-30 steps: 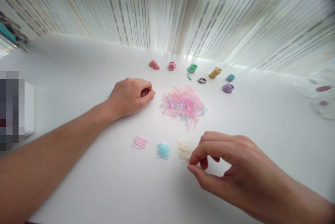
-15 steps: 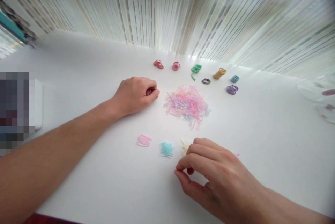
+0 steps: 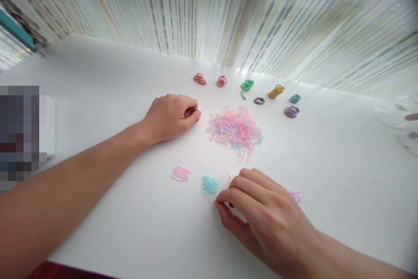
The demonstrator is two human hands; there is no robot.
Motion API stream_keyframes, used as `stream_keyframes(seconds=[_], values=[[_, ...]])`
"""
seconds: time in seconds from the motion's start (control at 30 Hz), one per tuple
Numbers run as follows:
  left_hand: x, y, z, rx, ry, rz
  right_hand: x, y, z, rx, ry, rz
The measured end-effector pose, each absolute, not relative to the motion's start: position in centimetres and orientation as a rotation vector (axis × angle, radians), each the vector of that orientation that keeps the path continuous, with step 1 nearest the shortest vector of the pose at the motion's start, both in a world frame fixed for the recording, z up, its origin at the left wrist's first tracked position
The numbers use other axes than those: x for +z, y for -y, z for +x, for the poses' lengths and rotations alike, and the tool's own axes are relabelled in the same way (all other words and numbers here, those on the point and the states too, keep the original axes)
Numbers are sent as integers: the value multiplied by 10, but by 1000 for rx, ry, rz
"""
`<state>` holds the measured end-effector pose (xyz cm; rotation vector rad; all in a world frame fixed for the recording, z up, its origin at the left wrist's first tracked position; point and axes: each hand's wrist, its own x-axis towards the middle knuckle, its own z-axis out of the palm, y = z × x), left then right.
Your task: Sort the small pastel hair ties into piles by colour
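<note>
My left hand [image 3: 173, 115] rests on the white table, its thumb and forefinger closed together; whatever lies inside is hidden. Just right of it spreads a loose pile of small rubber bands [image 3: 235, 129], mostly pink with some pale blue. My right hand [image 3: 261, 213] pinches thumb and forefinger together beside a small blue bunch of bands [image 3: 209, 185]. Anything between those fingertips is too small to make out. Its fingers cover most of a cream bunch [image 3: 229, 177]. A lilac bunch [image 3: 295, 195] shows past the knuckles, and a pink bunch [image 3: 181, 173] lies farther left.
Along the back of the table [image 3: 130, 222] sit coiled bands in red [image 3: 200, 79], pink [image 3: 222, 81], green [image 3: 247, 85], yellow [image 3: 276, 91], teal [image 3: 295, 98] and purple [image 3: 291, 111]. A multicoloured ring [image 3: 259, 101] lies among them. Behind hangs a string curtain [image 3: 209, 13]. A blurred-out white-edged object [image 3: 50, 126] stands left.
My right hand has shifted slightly left and away from me, toward the blue bunch, uncovering more of the lilac one. My left hand stays by the pile. The view has moved slightly.
</note>
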<state>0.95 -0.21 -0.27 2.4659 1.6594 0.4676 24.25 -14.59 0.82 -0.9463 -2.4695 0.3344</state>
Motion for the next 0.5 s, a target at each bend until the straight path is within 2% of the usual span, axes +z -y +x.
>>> stream_keyframes(seconds=[0.5], values=[[-3, 2, 10, 478, -1659, 2462, 6, 145, 240, 306, 2481, -943]])
